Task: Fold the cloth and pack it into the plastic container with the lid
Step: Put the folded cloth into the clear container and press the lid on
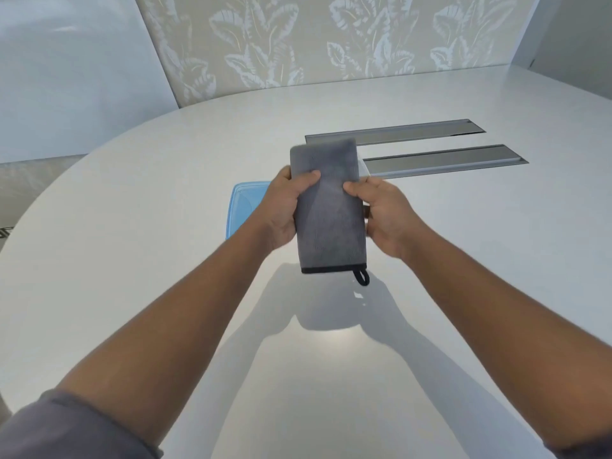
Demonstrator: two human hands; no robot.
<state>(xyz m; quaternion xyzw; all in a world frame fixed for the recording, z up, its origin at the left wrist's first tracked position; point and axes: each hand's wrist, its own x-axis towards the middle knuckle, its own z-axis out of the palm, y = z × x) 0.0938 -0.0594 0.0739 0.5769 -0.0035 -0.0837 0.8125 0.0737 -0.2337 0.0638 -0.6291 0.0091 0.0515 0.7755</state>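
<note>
Pinching the folded cloth from both long edges, the two hands are held above the table. The left hand (281, 210) is curled round the left edge, its thumb laid across the front face and its fingers hidden behind; the right hand (385, 215) grips the right edge the same way, thumb on the front, fingers tucked out of sight.

Between them the grey microfibre cloth, folded into a narrow rectangle (328, 207), is held clear of the tabletop, its long axis running from 12 to 6 o'clock. A black-bound hem crosses its near end, and a small black hanging loop (362, 277) dangles at the 5 o'clock corner.

At 9 o'clock from the cloth, partly covered by the left hand, a translucent blue plastic lid (241, 207) lies flat on the white rounded table (132, 243). Just behind the cloth at 2 o'clock a sliver of clear plastic (363, 167) is seen (whether it is the container cannot be told, most of it being hidden).

Further out at 1 to 2 o'clock, two long grey metal recessed slots (443, 159) are set into the tabletop. Beyond the table's far edge stands a pale leaf-patterned panel (331, 41).
</note>
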